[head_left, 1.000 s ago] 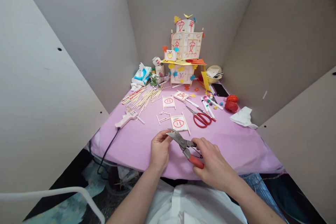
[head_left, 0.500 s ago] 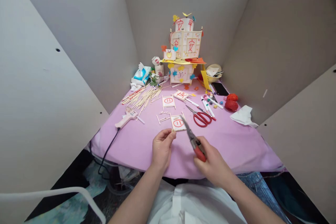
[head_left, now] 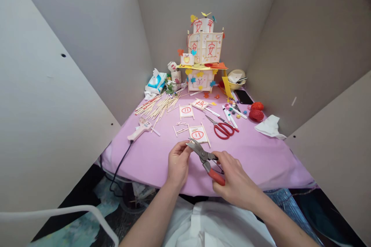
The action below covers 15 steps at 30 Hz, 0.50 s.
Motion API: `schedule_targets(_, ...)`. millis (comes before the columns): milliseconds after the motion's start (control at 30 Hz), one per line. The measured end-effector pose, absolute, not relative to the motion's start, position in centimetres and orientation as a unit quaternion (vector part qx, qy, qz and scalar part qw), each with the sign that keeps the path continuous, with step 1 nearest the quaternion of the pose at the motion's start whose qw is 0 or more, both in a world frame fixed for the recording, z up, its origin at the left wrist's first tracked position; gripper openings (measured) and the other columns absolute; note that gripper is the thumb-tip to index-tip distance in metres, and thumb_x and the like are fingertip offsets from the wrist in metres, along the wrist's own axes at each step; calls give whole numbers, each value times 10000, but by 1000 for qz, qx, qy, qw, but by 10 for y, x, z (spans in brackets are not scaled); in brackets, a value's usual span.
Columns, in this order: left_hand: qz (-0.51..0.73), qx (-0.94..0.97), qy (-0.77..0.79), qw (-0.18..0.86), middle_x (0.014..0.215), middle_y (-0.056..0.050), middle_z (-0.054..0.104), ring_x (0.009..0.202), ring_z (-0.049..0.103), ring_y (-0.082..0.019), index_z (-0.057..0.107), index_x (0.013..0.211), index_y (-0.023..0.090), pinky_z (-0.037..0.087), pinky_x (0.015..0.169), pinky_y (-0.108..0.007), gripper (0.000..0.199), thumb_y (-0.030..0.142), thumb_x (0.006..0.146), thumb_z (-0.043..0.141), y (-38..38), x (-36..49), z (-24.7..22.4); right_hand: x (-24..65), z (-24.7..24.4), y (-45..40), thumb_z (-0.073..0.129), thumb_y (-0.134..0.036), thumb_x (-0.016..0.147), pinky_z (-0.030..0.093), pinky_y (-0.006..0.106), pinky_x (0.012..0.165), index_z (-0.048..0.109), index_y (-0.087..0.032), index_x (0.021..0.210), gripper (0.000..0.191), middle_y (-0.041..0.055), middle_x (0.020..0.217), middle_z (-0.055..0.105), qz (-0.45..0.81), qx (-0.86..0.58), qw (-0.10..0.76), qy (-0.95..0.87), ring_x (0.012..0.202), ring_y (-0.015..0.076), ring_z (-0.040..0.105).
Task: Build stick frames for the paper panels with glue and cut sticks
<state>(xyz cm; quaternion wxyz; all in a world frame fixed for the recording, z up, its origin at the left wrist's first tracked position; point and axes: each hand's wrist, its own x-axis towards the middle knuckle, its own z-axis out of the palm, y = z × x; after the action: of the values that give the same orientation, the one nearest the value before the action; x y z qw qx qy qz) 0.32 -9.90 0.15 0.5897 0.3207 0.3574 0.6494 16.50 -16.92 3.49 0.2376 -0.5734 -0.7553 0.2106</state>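
My right hand is closed round the red handles of the pruning shears, whose open blades point up and left to my left fingertips. My left hand pinches something small at the near left corner of a framed paper panel with a red circle drawn on it; the blades partly hide what it holds. Short cut sticks lie left of that panel. Behind it are a second framed panel and a tilted third one.
A paper-and-stick tower stands at the back. Red scissors, markers and red yarn lie to the right. On the left are a glue gun with a cord and a pile of long sticks.
The shears have swung left and opened, their blades now at my left fingertips. My right hand has shifted slightly. My left hand has barely moved.
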Motion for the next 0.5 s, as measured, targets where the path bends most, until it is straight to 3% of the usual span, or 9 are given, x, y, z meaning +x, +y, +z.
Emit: schedule_targets(500,655,344,367,563,776,2,662,752,587,-113,691,749,176,448,780,-246,143,210,627,756,-97,1,-3,159,39,-169,498,-136,678,377,350,783,462,-227,1128,461,44,971,519,217,-575,226,-756,874,203,483)
